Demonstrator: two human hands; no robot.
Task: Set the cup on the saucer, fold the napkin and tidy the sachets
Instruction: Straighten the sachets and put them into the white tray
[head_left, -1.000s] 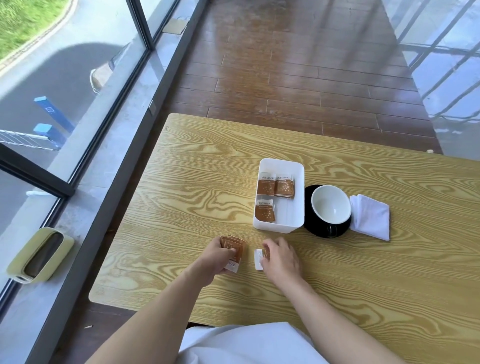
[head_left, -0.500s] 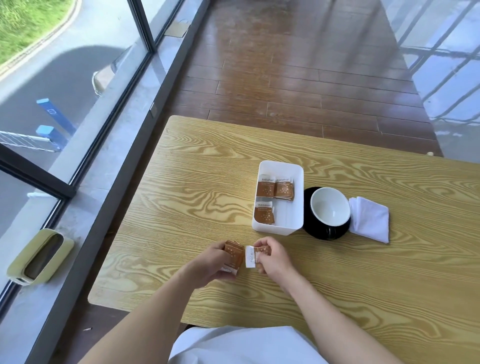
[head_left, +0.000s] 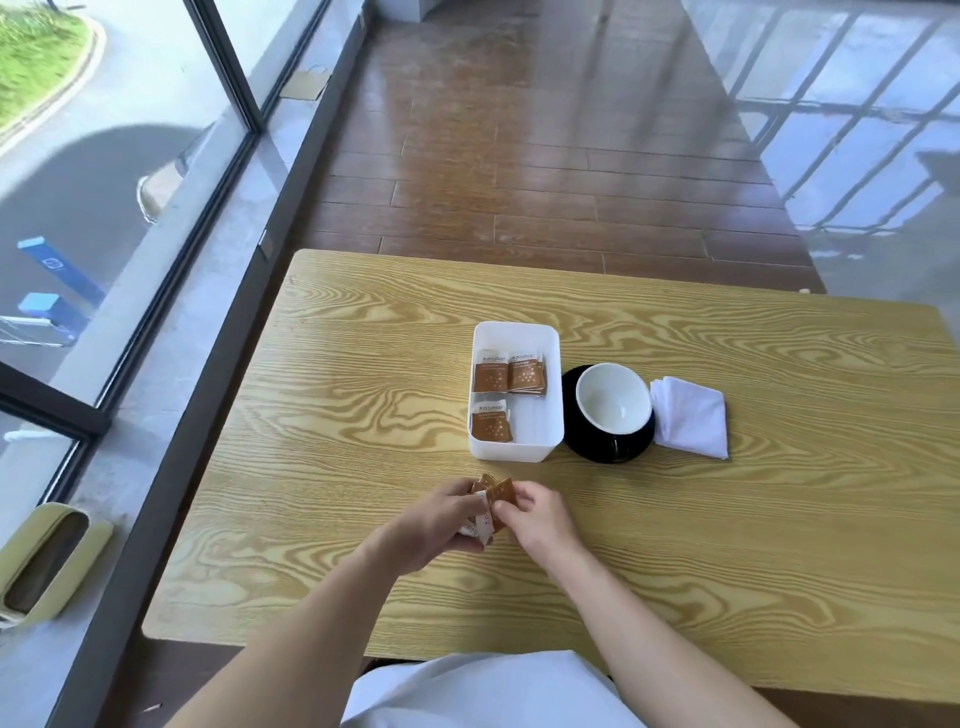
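Head view: sachet-tidying step in hand. Left hand (head_left: 436, 525) and right hand (head_left: 540, 519) meet over the near table (head_left: 332, 415), both pinching a small bundle of brown sachets (head_left: 493, 499) between them. White tray (head_left: 550, 447) with three sachets lies just beyond. Likely next: square the bundle, carry it forward into the tray. Cup (head_left: 613, 397) sits on saucer (head_left: 587, 441); napkin (head_left: 691, 418) folded at right.

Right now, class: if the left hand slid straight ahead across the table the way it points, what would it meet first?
Probably the white tray, at its near wall. The left hand, gripping sachets with the right hand, points up and rightward; depth is uncertain.
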